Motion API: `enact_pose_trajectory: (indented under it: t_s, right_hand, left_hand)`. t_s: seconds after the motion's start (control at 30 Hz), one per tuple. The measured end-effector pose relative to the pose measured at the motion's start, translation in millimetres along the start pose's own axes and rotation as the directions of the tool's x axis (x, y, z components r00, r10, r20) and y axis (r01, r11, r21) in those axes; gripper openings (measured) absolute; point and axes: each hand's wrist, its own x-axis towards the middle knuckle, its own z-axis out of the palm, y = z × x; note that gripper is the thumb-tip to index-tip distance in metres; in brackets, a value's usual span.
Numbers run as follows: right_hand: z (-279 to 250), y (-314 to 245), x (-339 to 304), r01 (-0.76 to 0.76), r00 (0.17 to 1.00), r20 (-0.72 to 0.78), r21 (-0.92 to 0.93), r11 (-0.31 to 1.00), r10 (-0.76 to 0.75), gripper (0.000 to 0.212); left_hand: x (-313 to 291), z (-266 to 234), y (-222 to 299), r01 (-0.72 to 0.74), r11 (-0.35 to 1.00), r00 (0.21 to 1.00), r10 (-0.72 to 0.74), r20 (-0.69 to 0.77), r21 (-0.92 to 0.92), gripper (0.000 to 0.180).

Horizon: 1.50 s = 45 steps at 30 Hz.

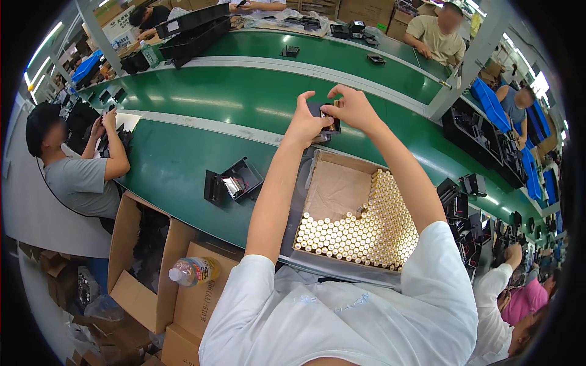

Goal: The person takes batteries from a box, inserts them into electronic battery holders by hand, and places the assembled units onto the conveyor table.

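Out ahead of me, over the green bench, both hands are at a small black plastic case (333, 127). Its near side is gripped between the thumb and fingers of my left hand (301, 124). My right hand (356, 110) curls in from the right, thumb pressed on the case's upper face, where copper-coloured battery cells partly show. Fingers cover much of the case. Below my hands sits a shallow carton (334, 190) with many upright cylindrical batteries (354, 242); brown paper shows in its upper left part. Left of my left forearm lies an open black case (247, 174) with something silvery inside.
A green conveyor belt (201, 97) runs beyond the bench, with a metal post (473, 61) at right. A co-worker (79, 177) sits at left; others work across the line. Cartons (146, 293) and a drink bottle (194, 271) stand lower left. Black cases (458, 204) crowd the right.
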Motion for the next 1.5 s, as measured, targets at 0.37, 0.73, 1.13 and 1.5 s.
enact_pose_trajectory:
  t_s: [0.37, 0.73, 1.13, 1.5]
  right_hand:
    - [-1, 2, 2, -0.575, 0.794, 0.325, 0.125, 0.809, 0.514, 0.044]
    - [-3, -10, -7, -0.224, 0.942, 0.179, -0.298, 0.928, 0.285, 0.032]
    - [39, 19, -26, 0.656, 0.688, 0.268, -0.627, 0.421, -0.674, 0.041]
    - [29, 15, -18, 0.356, 0.934, -0.019, 0.039, 0.934, -0.356, 0.025]
  left_hand:
    - [-2, -5, 1, 0.047, 0.996, 0.999, -0.049, -0.024, -0.079, 0.082]
    - [7, -17, -5, 0.019, 0.998, 1.000, -0.020, 0.021, 0.058, 0.074]
    - [24, -35, -24, 0.121, 0.942, 0.989, -0.142, -0.045, -0.312, 0.067]
    - [-18, -53, 24, 0.089, 0.957, 0.959, -0.007, -0.283, 0.276, 0.047]
